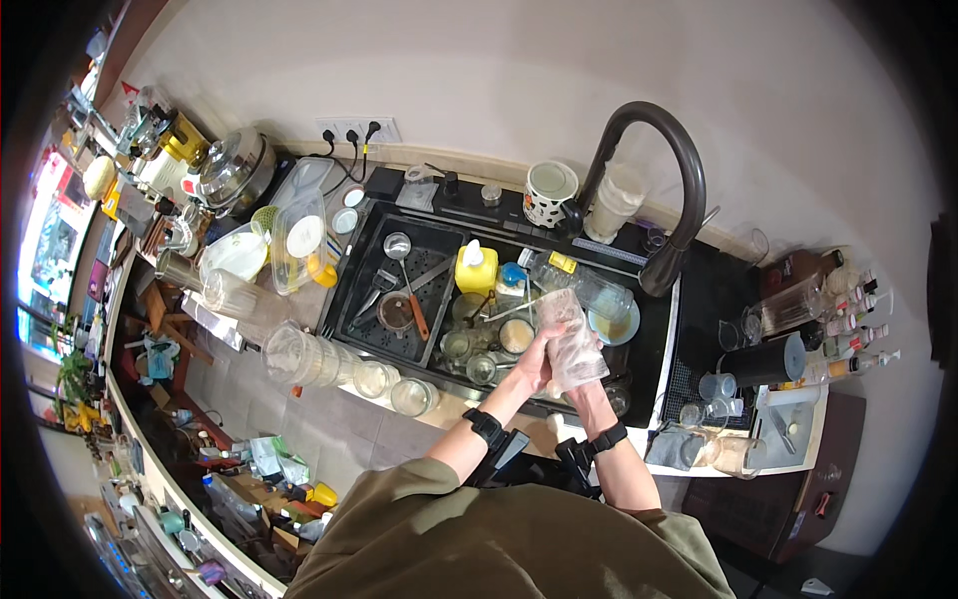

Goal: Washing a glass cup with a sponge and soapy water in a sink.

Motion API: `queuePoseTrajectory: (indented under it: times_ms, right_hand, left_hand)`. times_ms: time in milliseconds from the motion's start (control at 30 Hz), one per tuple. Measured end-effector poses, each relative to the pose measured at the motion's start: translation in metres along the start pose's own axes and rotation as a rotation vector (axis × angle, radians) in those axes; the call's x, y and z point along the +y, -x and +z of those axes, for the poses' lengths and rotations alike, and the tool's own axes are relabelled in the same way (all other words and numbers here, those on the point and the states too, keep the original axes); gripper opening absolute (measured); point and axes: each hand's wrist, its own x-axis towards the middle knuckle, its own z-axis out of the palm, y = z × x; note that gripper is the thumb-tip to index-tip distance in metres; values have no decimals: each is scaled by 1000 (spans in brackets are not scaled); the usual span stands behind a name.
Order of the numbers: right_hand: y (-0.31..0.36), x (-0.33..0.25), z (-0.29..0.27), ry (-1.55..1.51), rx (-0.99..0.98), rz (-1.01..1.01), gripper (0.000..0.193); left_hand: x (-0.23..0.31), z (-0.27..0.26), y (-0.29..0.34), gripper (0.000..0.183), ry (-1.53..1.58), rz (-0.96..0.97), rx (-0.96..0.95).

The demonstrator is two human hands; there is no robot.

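My left hand [539,361] is closed round the side of a tall, clear, cloudy container [569,311], tilted over the right basin of the black sink [667,344]. At the container's near end is my right hand [589,391], its fingers mostly hidden; whether they are inside or behind it I cannot tell. Beneath and left of the container, several glass jars [481,369] crowd the basin. Beyond it lie a large clear plastic bottle [589,287] and a bowl [627,332]. A yellow soap bottle [476,272] stands to the left.
A dark curved faucet [689,170] arches over the basin's right side. The left basin holds a ladle [397,246] and an orange-handled utensil [419,317]. Glass jars [375,379] line the front-left counter edge. Bottles and cups surround a black cylinder [763,361] on the right.
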Motion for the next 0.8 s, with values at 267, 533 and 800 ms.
queuePoseTrajectory:
  times_ms: [267,533,800]
  right_hand:
    - [5,-5,1,23,-73,48,49]
    - [10,-7,5,-74,84,-43,48]
    - [18,-9,7,-154,84,73,46]
  left_hand:
    - [7,7,-26,35,-426,63,532]
    - [2,11,-4,50,-55,29,269]
    - [5,9,-10,53,-73,78,275]
